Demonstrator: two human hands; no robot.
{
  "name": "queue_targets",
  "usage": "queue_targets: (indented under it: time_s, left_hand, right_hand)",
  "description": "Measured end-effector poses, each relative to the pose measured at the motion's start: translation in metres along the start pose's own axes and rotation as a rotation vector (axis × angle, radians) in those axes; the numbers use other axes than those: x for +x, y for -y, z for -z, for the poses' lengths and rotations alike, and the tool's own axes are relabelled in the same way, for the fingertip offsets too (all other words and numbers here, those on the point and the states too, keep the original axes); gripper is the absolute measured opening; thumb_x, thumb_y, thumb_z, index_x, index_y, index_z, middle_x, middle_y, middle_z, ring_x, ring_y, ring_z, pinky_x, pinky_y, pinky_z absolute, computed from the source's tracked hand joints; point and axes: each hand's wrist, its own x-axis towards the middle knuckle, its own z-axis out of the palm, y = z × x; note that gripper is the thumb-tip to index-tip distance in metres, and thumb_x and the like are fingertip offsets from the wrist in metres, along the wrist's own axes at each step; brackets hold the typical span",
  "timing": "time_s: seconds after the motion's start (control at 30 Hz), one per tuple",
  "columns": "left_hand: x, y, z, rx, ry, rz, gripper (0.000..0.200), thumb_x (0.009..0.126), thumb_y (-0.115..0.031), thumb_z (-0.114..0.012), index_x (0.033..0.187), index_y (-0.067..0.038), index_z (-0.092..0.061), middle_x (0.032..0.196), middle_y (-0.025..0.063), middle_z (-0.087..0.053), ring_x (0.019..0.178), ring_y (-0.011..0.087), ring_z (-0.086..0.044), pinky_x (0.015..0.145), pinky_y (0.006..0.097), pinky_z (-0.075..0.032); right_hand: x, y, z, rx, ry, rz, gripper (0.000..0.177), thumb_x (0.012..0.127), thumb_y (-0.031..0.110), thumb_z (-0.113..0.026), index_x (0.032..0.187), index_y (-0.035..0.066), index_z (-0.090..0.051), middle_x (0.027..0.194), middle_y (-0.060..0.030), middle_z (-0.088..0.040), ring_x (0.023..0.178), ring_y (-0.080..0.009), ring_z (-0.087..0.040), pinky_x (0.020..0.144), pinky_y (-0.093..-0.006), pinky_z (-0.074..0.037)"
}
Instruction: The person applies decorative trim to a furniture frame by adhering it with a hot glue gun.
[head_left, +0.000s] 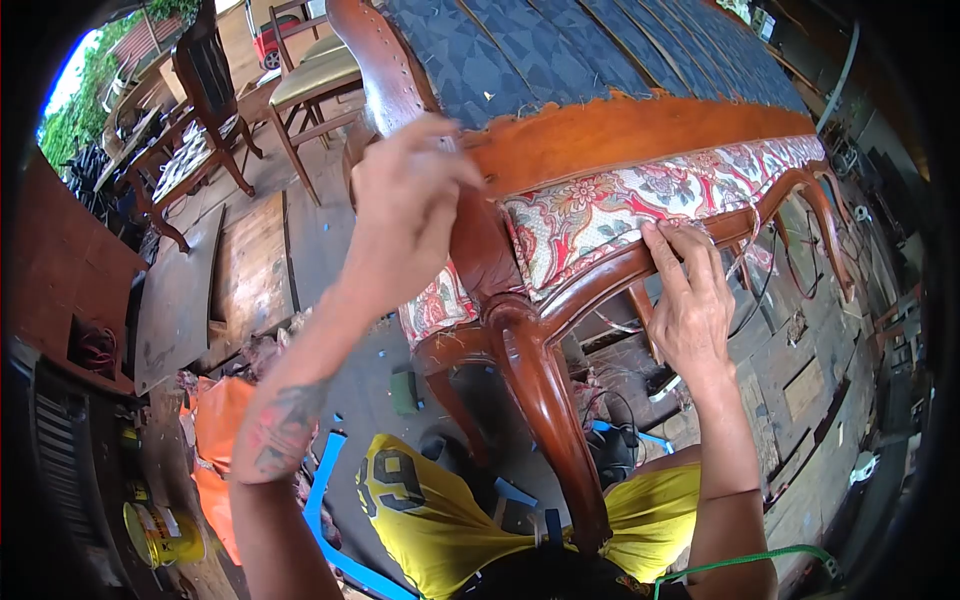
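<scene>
I log L hand [408, 205] knuckles-up at the wood back rail [640, 135] by the frayed blue fabric [560, 50], grip bunched, contents hidden so can't tell; R hand [690, 300] grip open, fingers flat where floral fabric [600, 215] meets lower rail [590, 285], prob. bracing it.

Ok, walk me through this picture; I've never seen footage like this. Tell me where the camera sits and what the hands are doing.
There is no machine here: a person works with bare hands, and the one camera sits on their head, looking down, which bends the edges. The left hand is bunched at the wooden rail of a sofa, by its dark blue fabric; whether it grips anything is hidden. The right hand lies open on the lower rail, beside floral upholstery. Chairs stand behind.
</scene>
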Motion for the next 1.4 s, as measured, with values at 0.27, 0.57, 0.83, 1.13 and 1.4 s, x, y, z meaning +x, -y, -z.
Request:
queue_targets:
  time_s: [0.27,0.57,0.83,1.13,1.4]
  left_hand:
    - [0.008,-0.092,-0.011,-1.205,-0.227,0.733,0.028,0.107,-0.016,-0.049,0.094,-0.002,-0.069,0.074,0.0028,-0.064,0.055,0.0099,-0.053,0.062,0.0286,-0.048]
    - [0.082,-0.129,-0.061,-0.651,-0.351,0.826,0.044,0.106,-0.029,-0.062,0.081,0.005,-0.073,0.069,0.0226,-0.070,0.064,0.0391,-0.070,0.062,0.0441,-0.051]
    - [0.096,-0.107,-0.042,-0.787,-0.276,1.047,0.059,0.107,-0.044,-0.065,0.086,0.011,-0.076,0.076,0.0353,-0.071,0.081,0.0518,-0.077,0.080,0.0555,-0.059]
    - [0.095,-0.107,-0.038,-0.717,-0.181,1.034,0.058,0.106,-0.044,-0.065,0.097,0.012,-0.079,0.081,0.0371,-0.073,0.087,0.0533,-0.078,0.085,0.0554,-0.061]
    - [0.064,-0.176,-0.042,-0.404,-0.172,0.667,0.040,0.104,-0.036,-0.071,0.082,-0.002,-0.072,0.072,0.0208,-0.073,0.081,0.0416,-0.077,0.105,0.0657,-0.050]
  right_hand:
    - [0.001,0.000,0.001,-0.004,-0.007,0.022,0.068,0.080,-0.011,-0.069,0.145,0.008,-0.072,0.134,-0.0141,-0.068,0.129,-0.0389,-0.066,0.108,-0.0491,-0.059]
    - [0.000,0.000,0.002,-0.003,-0.004,0.012,0.061,0.082,-0.002,-0.081,0.141,0.005,-0.074,0.134,-0.0159,-0.069,0.127,-0.0407,-0.067,0.110,-0.0505,-0.057]
    - [0.002,0.004,0.004,-0.018,0.036,-0.012,0.065,0.081,-0.003,-0.080,0.144,0.006,-0.074,0.135,-0.0164,-0.069,0.129,-0.0394,-0.066,0.112,-0.0502,-0.056]
    - [0.003,0.002,0.005,-0.002,0.033,-0.004,0.065,0.080,-0.006,-0.077,0.144,0.006,-0.074,0.134,-0.0172,-0.068,0.128,-0.0405,-0.066,0.112,-0.0504,-0.056]
    - [-0.002,-0.003,0.001,0.123,-0.003,-0.003,0.059,0.084,0.004,-0.078,0.143,0.007,-0.073,0.135,-0.0146,-0.067,0.129,-0.0405,-0.065,0.111,-0.0486,-0.056]
